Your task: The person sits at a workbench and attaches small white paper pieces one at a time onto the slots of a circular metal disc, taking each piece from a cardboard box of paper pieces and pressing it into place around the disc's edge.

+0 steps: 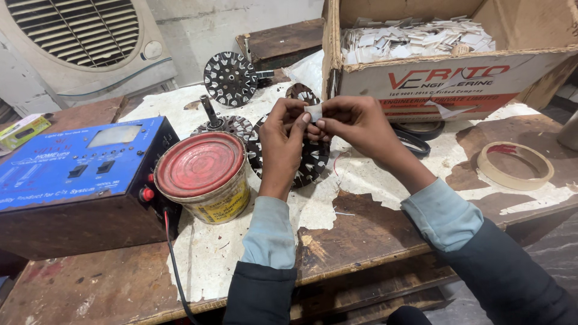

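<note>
Your left hand [283, 141] and right hand [355, 123] both pinch a small white paper slip [313, 112] above the black slotted metal stator disc [313, 159].

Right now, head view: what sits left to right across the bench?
Blue metal control box → red-lidded yellow tin → left hand → small white paper slip → right hand → beige tape ring.

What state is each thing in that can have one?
Left hand: pinching the small white paper piece.
Right hand: pinching the same piece.
Tin can: upright, red lid on.
Cardboard box: open, full of white pieces.
Tape roll: lying flat.
Slotted metal disc: flat under the hands.
</note>
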Demonstrator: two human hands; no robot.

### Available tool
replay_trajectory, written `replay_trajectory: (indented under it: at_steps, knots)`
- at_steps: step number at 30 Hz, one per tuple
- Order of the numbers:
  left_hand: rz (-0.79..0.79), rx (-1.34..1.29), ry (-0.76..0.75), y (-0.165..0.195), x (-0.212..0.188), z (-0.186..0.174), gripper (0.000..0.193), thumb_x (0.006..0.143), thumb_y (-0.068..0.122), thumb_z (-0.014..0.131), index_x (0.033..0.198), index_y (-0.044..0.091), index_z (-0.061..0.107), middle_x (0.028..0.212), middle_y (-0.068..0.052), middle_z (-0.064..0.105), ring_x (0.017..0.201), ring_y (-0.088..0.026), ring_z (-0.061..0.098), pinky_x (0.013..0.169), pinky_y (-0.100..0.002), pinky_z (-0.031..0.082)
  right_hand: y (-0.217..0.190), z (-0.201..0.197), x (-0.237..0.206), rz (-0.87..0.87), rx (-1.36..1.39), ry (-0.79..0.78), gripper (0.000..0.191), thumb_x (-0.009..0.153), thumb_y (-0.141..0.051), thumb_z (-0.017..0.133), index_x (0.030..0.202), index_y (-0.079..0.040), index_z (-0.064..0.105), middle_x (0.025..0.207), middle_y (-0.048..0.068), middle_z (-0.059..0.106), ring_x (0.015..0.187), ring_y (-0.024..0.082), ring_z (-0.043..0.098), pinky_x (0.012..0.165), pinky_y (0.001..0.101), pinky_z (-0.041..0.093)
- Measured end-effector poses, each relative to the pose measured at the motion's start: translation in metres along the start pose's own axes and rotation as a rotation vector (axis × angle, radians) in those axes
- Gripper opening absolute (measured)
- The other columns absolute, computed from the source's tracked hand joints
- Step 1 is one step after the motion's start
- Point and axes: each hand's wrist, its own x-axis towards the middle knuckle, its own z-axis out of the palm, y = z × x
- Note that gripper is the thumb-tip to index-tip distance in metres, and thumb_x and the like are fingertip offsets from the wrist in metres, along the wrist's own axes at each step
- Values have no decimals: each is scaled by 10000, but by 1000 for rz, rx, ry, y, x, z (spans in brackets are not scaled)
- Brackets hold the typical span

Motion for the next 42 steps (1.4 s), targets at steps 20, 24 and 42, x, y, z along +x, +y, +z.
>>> replay_trajectory:
  at_steps: [20, 24, 42]
  knots:
    - [27, -83, -67, -9, -1, 0, 89, 1021, -58, 566, 975, 15, 588, 787, -9, 616, 609, -25, 511, 513, -205, 407, 5, 1, -6, -96, -120, 81, 130, 1029, 33, 628, 1127, 34, 714, 906, 112, 748, 783, 141, 731, 686, 275, 612]
    - [-55, -129, -37, -10, -1, -5, 109, 1008, -48, 575, 943, 34, 609, 758, -18, 632, 579, -31, 556, 461, -195, 419, -7, 0, -6, -436, -506, -15, 329, 956, -22, 724, 1273, 31, 654, 1166, 146, 719, 1018, 205, 746, 885, 332, 644]
    - [3, -13, -117, -12, 0, 0, 106, 995, -88, 563, 968, -2, 619, 764, -17, 624, 620, -36, 582, 510, -210, 449, -3, -8, -14, -688, -990, 33, 228, 921, -125, 789, 1090, 8, 713, 1023, 135, 736, 857, 268, 752, 747, 356, 617]
